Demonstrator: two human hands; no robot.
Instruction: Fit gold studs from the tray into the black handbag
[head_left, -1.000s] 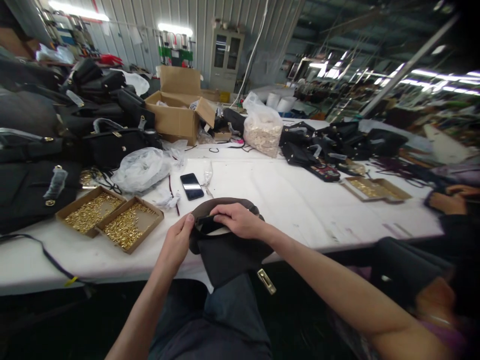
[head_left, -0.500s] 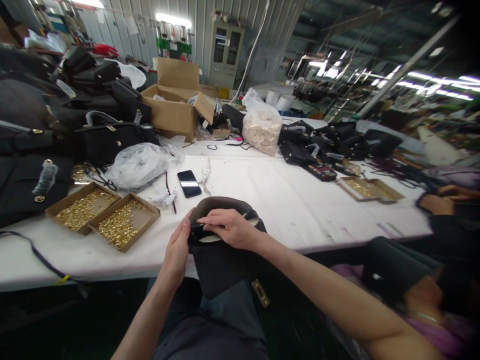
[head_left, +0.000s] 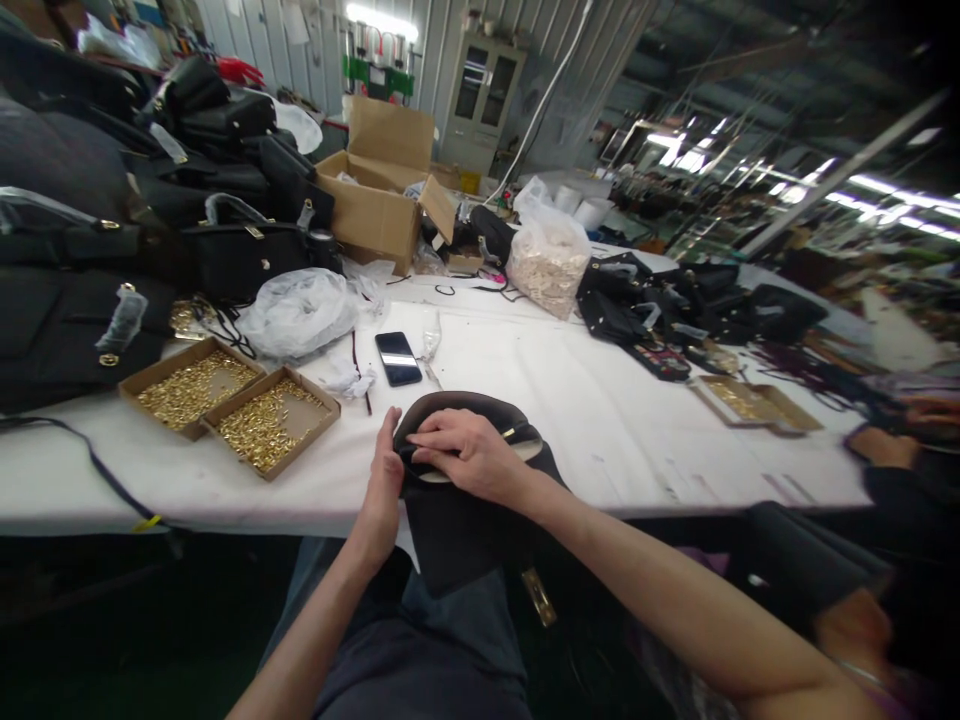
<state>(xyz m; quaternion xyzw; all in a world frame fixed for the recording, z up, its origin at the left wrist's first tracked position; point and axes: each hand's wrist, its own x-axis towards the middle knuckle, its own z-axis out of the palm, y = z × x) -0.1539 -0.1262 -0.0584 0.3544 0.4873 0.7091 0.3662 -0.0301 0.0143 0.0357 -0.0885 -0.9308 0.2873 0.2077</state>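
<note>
2-handed hold on a black bag [head_left: 450, 550], open-mouthed at 6 o'clock in the view, by the near edge of the white table [head_left: 525, 350]. Gripping the bag's side at 9 o'clock with the left hand [head_left: 384, 485], fingers partly hidden. Resting the right hand [head_left: 469, 455] over the mouth, thumb and fingertips drawn together; cannot tell of anything pinched inside. Around the bag: 2 cardboard trays [head_left: 306, 443] of gold pieces [head_left: 255, 435] between 9 and 10 o'clock, phone [head_left: 397, 358] at 11 o'clock.

Wht tbl [head_left: 622, 425] holds phone [head_left: 398, 359], cardbd trays [head_left: 304, 398], plstc bag [head_left: 296, 312], open box [head_left: 375, 218] & blk handbags [head_left: 613, 310].
</note>
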